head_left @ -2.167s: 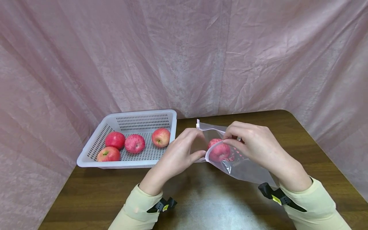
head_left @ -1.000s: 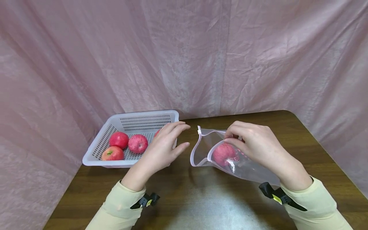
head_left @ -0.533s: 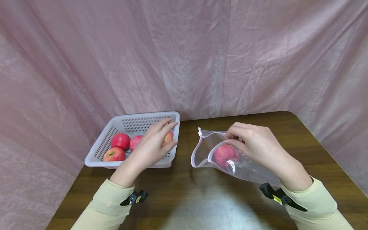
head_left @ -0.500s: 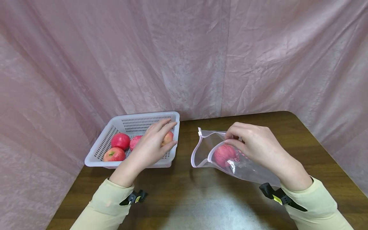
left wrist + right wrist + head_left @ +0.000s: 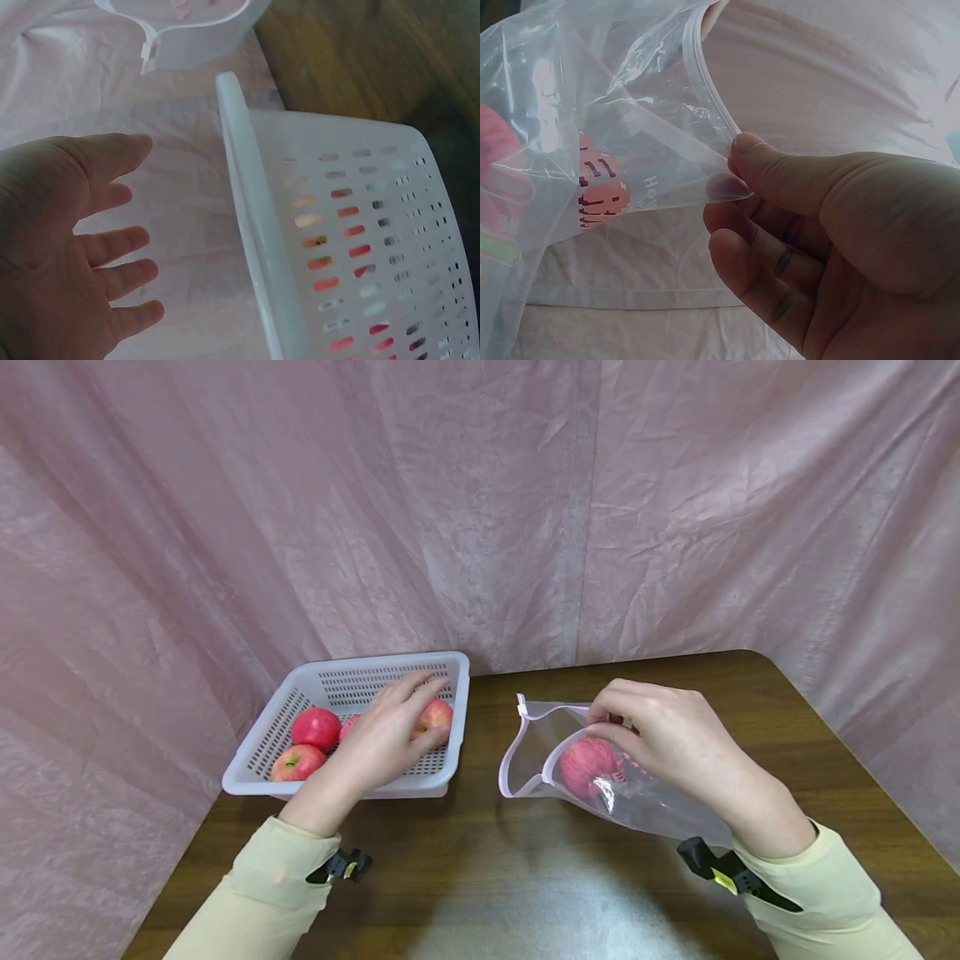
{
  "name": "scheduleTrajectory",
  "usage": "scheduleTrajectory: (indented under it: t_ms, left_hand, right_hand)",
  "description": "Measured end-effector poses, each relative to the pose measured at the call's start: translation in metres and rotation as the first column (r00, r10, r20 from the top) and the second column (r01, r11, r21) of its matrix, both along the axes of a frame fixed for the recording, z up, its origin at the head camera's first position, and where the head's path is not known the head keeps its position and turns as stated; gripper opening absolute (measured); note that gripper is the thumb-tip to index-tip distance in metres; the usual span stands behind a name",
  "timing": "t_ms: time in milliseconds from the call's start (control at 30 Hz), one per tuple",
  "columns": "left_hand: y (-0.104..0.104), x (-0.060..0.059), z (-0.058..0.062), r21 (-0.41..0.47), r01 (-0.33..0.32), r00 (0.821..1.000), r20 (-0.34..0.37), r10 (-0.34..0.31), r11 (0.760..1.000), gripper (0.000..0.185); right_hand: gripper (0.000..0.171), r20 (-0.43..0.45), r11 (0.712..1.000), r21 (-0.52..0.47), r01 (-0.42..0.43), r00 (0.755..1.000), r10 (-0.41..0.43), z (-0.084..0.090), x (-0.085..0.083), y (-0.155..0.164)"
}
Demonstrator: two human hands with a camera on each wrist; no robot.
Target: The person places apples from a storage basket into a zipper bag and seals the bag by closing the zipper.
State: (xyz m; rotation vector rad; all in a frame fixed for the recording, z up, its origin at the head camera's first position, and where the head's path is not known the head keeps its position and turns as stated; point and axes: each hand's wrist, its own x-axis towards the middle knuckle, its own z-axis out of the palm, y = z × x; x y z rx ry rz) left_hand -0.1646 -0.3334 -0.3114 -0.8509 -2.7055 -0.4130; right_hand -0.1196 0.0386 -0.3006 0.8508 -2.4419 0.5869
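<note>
Left hand (image 5: 377,737), having quit the bag (image 5: 652,806), is hovering over the basket (image 5: 375,665), fingers loosely spread, gripping nothing, nearing the apple (image 5: 435,717) at three o'clock. Right hand (image 5: 663,735) alone is pinching the bag's mouth; the bagged apple (image 5: 587,766) is lying inside.

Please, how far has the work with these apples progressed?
Done: one apple lies inside the clear bag. In hand: the right hand pinches the open bag's edge; the left hand is over the basket. Probably remaining: four apples in the basket, and closing the bag.

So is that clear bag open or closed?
Open: the clear bag gapes at its mouth, the two sides standing apart, while the right hand pinches one edge.
</note>
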Motion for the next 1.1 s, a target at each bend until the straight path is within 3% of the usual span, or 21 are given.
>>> scheduleTrajectory:
  t_ms: [367, 933, 1100]
  left_hand:
    - [-0.008, -0.013, -0.006, -0.069, -0.078, 0.994, 0.073, 0.083, 0.995, 0.068]
    - [-0.012, -0.033, -0.014, -0.151, -0.055, 0.996, 0.068, 0.066, 0.987, 0.063]
    - [-0.012, -0.041, -0.016, -0.193, -0.069, 0.991, 0.101, 0.089, 0.979, 0.063]
  right_hand:
    - [0.02, 0.007, 1.0, 0.001, -0.005, 1.0, 0.005, 0.0, -0.001, 0.0]
    - [0.02, 0.004, 1.0, 0.001, -0.012, 1.0, 0.012, 0.0, 0.0, 0.001]
    - [0.02, 0.014, 1.0, 0.008, -0.002, 1.0, 0.002, 0.001, -0.001, 0.001]
